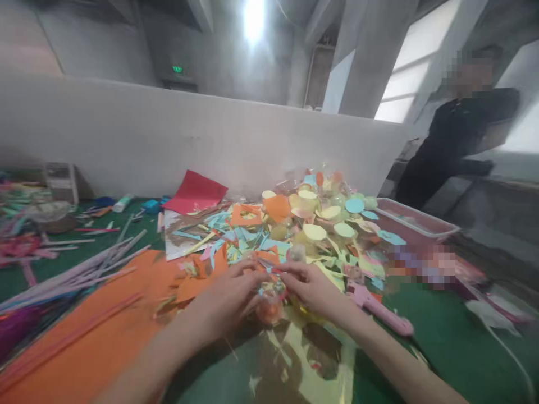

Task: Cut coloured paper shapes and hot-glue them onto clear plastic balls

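Observation:
My left hand (236, 289) reaches in over the middle of the table, its fingers curled and pinched at the rim of a small clear plastic cup (269, 310) that looks orange at the bottom. Facing it, my right hand (314, 289) pinches thumb and fingers together above the same cup. Small blue and red bits show between the fingertips, too blurred to name. Right of my right hand lies a pink hot glue gun (381, 311). Under and in front of the cup is a pale yellow paper sheet (347, 365) with cut-out holes.
Orange paper (96, 331) and pipe cleaners (96, 269) cover the left. Behind my hands are paper scraps (219, 221), cups with paper discs (315, 232) and a red sheet (196, 193). A white-rimmed bin (421, 227) stands right. A person (458, 129) stands beyond the low wall.

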{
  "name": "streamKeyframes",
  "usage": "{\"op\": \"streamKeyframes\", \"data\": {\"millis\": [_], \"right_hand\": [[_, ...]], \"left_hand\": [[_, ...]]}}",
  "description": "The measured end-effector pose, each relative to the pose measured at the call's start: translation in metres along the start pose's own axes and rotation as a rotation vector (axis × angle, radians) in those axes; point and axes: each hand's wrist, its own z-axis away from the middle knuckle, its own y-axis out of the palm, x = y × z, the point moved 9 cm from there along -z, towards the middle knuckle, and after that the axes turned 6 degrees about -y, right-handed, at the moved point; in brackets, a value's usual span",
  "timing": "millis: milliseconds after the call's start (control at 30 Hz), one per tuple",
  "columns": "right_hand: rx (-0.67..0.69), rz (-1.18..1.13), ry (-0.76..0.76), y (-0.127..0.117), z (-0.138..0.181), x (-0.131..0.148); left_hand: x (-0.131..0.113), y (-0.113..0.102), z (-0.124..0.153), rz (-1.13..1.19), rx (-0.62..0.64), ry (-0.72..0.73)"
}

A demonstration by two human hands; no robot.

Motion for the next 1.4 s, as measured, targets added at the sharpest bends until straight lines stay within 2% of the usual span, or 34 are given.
{"op": "streamKeyframes", "data": {"millis": [300,567,767,900,1000,1067,1233,1400], "right_hand": [[0.03,-0.027,-0.026,0.002,-0.004,-0.009],[0.032,-0.025,-0.024,0.002,-0.006,-0.016],[-0.042,0.113,-0.016,-0.001,0.002,0.001],[-0.117,0.306,-0.111,-0.007,0.009,0.019],[-0.07,0.388,-0.264,0.0,0.014,0.034],[-0.021,0.429,-0.311,0.007,0.015,0.038],[0.019,0.462,-0.283,0.014,0.015,0.033],[0.032,0.389,-0.234,0.017,0.017,0.029]], "left_hand": [[-0.006,-0.009,0.004,0.071,-0.024,-0.013],[-0.004,0.002,0.006,0.109,0.033,-0.05],[-0.002,-0.001,0.008,0.108,0.07,-0.122],[-0.001,-0.002,0.009,0.163,0.072,-0.17],[0.003,0.002,0.008,0.188,0.068,-0.242],[0.003,0.006,0.008,0.179,0.08,-0.261],[0.005,0.021,0.007,0.12,0.15,-0.294],[0.003,0.023,0.006,0.124,0.157,-0.292]]}}
